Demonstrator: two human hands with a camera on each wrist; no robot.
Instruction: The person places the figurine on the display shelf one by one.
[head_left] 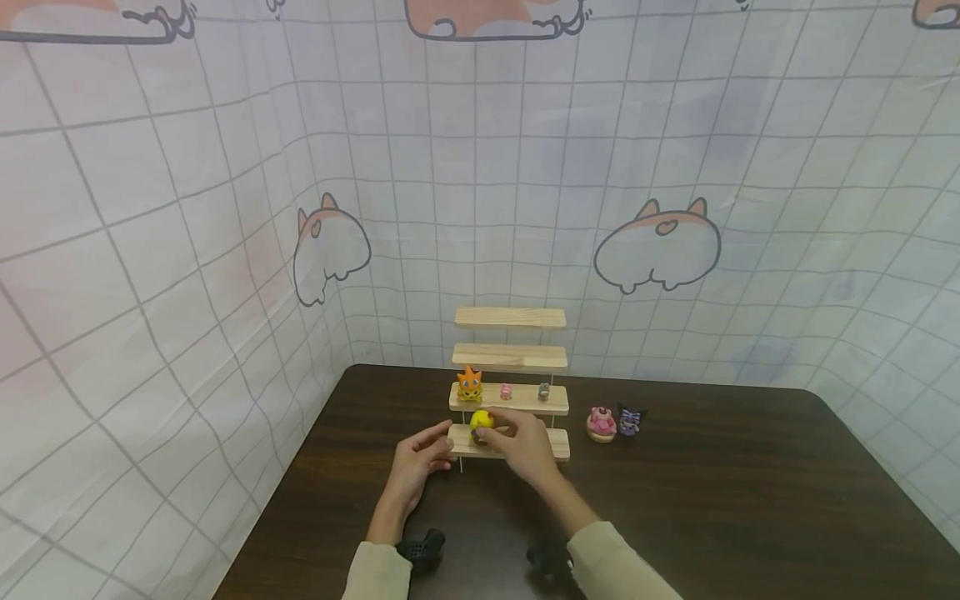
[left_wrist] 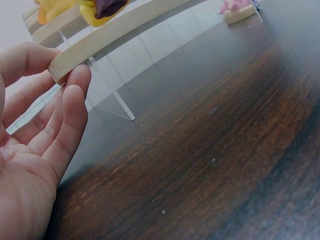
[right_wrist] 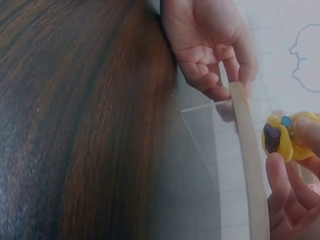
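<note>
A small yellow figurine (head_left: 481,421) with a dark purple part and a blue spot is at the left end of the lowest board of a stepped wooden display stand (head_left: 559,445). My right hand (head_left: 527,448) pinches the figurine between thumb and fingers; in the right wrist view the figurine (right_wrist: 285,145) is beside the board's edge. With my left hand (head_left: 415,469) I grip the left end of that lowest board (left_wrist: 100,42), fingers above and below it. On the board above stand an orange-and-yellow figurine (head_left: 470,385), a tiny pink figurine (head_left: 506,391) and a tiny grey figurine (head_left: 543,391).
Right of the stand, a pink figurine on a tan base (head_left: 601,424) and a purple-and-black figurine (head_left: 630,421) rest on the dark wood table (head_left: 720,500). Clear supports (left_wrist: 117,97) carry the boards. A white grid-patterned curtain (head_left: 510,225) surrounds the table's back and sides.
</note>
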